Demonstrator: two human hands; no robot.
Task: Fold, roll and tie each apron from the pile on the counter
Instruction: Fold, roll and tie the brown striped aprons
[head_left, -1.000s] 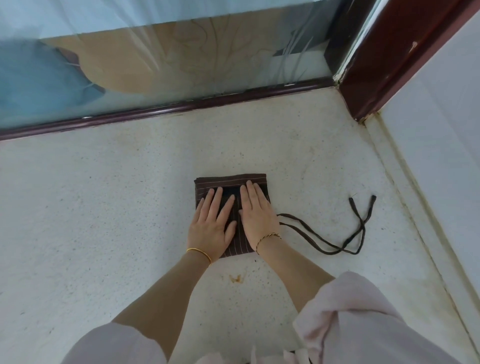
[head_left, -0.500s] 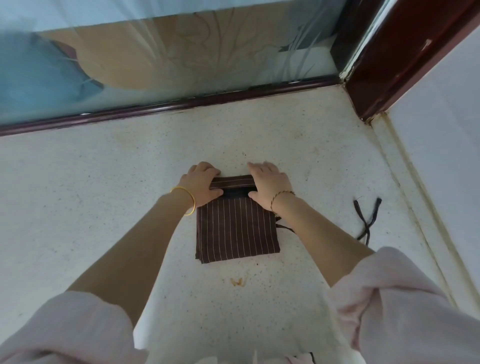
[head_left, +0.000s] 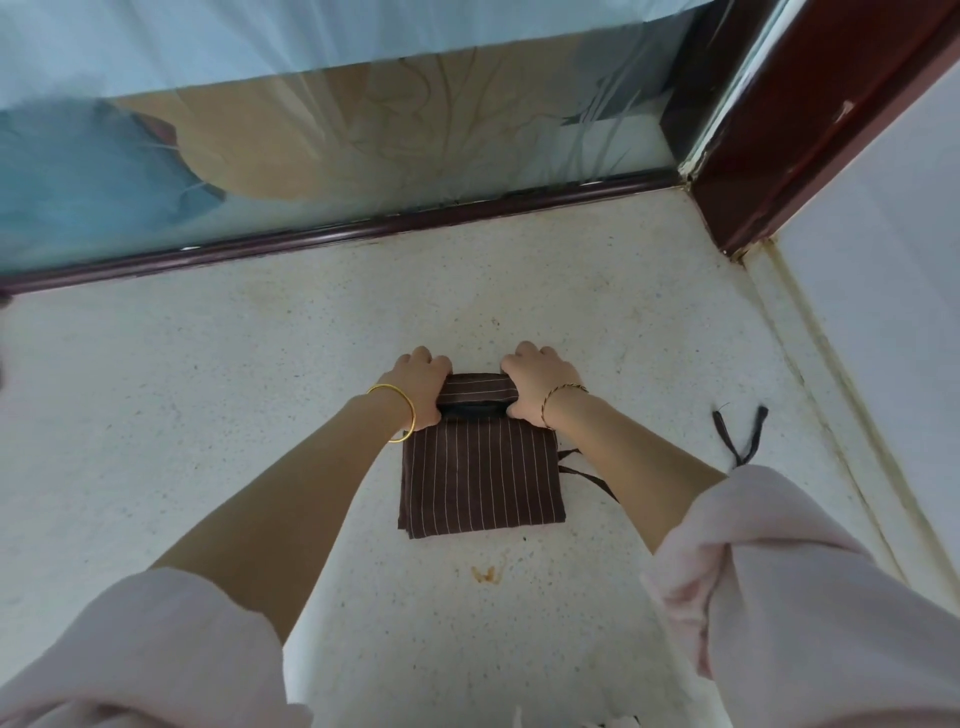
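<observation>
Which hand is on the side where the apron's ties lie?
The right hand, with the thin twisted bracelet: the ties trail out beside its forearm. The left hand, with the plain gold bangle, grips the opposite side of the apron.

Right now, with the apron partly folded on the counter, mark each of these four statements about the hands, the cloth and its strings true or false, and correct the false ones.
1. Both the left hand and the right hand grip the far edge of the apron. True.
2. The apron is plain blue. False: it is dark brown with thin pale stripes.
3. The strings lie loose on the counter, to the right of the apron. True.
4. The apron is fully rolled and tied. False: only its far edge is turned over, and most of it lies flat.
</observation>
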